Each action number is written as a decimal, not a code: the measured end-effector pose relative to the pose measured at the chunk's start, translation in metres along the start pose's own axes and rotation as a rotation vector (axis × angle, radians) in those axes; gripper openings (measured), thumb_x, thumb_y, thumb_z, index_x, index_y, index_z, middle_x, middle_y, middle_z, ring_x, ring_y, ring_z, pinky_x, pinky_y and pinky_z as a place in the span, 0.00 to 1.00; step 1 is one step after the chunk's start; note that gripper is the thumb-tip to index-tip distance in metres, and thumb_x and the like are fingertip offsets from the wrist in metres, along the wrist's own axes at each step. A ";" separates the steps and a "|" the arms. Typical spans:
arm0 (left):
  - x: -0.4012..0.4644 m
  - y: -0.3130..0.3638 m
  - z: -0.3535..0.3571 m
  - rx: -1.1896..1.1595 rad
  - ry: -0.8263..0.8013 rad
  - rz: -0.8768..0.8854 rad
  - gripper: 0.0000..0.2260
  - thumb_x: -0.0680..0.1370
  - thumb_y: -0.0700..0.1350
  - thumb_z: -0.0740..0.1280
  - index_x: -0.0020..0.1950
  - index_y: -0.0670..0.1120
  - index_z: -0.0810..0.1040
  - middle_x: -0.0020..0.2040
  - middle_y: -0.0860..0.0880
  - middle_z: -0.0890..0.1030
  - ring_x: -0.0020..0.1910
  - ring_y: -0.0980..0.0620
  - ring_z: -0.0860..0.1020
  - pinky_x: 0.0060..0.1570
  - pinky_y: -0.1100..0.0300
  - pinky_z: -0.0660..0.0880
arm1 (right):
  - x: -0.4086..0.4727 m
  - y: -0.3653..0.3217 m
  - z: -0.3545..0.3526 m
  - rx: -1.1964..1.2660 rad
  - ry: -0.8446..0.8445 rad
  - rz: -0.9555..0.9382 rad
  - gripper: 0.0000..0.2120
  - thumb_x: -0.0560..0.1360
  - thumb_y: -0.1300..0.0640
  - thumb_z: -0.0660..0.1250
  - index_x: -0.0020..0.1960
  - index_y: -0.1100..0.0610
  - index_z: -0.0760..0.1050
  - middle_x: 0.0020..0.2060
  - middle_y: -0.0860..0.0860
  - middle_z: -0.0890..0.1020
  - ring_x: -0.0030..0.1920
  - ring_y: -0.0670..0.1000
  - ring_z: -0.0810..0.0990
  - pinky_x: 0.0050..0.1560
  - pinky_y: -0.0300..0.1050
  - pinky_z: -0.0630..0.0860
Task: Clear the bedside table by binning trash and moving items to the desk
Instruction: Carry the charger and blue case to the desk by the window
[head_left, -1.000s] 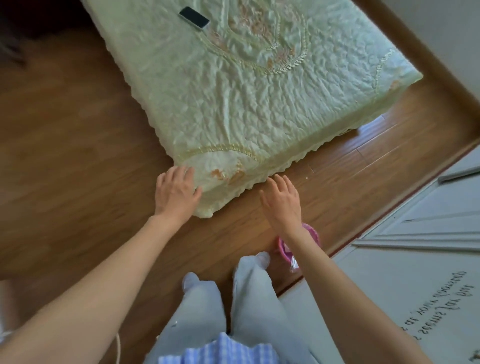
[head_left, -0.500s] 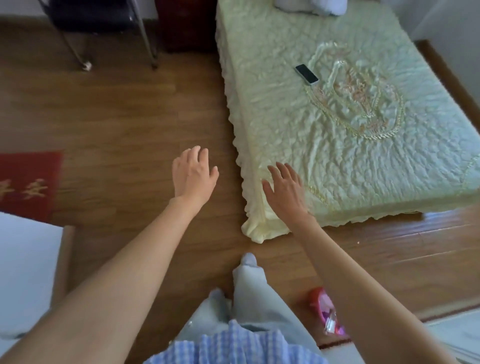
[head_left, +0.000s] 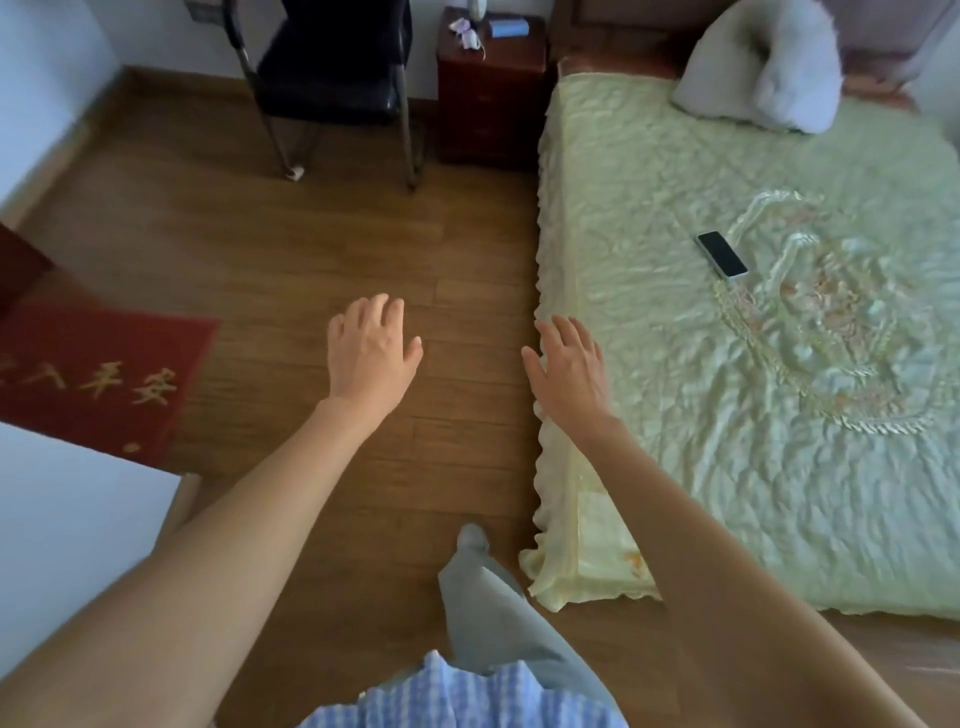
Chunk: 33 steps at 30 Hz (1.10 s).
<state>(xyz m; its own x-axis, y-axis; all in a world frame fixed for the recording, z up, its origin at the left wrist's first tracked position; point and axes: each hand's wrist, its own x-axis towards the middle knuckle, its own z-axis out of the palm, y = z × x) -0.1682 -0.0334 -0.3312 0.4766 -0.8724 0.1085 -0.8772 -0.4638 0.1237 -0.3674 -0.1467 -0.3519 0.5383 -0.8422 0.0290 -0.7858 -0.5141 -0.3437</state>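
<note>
Left hand (head_left: 371, 356) and right hand (head_left: 569, 369): outstretched, fingers relaxed, holding nothing. Well ahead of both, bedside table (head_left: 491, 83), small items on top. Approach step, seemingly; next, walking closer, then picking up.

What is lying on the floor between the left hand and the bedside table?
In the head view, only bare wooden floor lies between the left hand and the bedside table; the black chair stands just left of that stretch.

The only writing I can read is on the red doormat (head_left: 98, 379) at my left, where gold Chinese characters run across it, the last two reading 平安, the rest cut off.
</note>
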 end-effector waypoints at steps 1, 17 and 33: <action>0.016 0.001 -0.003 0.009 0.002 0.002 0.22 0.78 0.51 0.61 0.68 0.41 0.69 0.67 0.42 0.72 0.67 0.42 0.69 0.64 0.45 0.66 | 0.018 0.001 -0.004 -0.004 0.006 -0.010 0.23 0.80 0.49 0.56 0.72 0.58 0.65 0.72 0.56 0.67 0.74 0.56 0.59 0.73 0.54 0.58; 0.239 -0.008 0.018 0.018 -0.016 0.027 0.21 0.78 0.53 0.60 0.67 0.43 0.70 0.67 0.44 0.72 0.66 0.44 0.69 0.64 0.47 0.65 | 0.243 0.011 -0.004 -0.028 -0.001 -0.009 0.23 0.80 0.48 0.55 0.72 0.57 0.64 0.72 0.55 0.66 0.74 0.56 0.58 0.73 0.53 0.57; 0.533 -0.047 0.028 -0.016 0.010 0.160 0.22 0.79 0.53 0.60 0.69 0.43 0.68 0.68 0.43 0.71 0.68 0.44 0.68 0.65 0.47 0.66 | 0.509 -0.022 -0.002 -0.077 0.045 0.105 0.23 0.80 0.46 0.54 0.72 0.56 0.64 0.72 0.54 0.66 0.74 0.55 0.58 0.73 0.54 0.58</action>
<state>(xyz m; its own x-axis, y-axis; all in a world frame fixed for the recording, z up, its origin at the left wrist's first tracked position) 0.1258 -0.4809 -0.3068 0.3315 -0.9333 0.1379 -0.9410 -0.3165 0.1199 -0.0766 -0.5642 -0.3277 0.4388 -0.8977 0.0395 -0.8592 -0.4321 -0.2742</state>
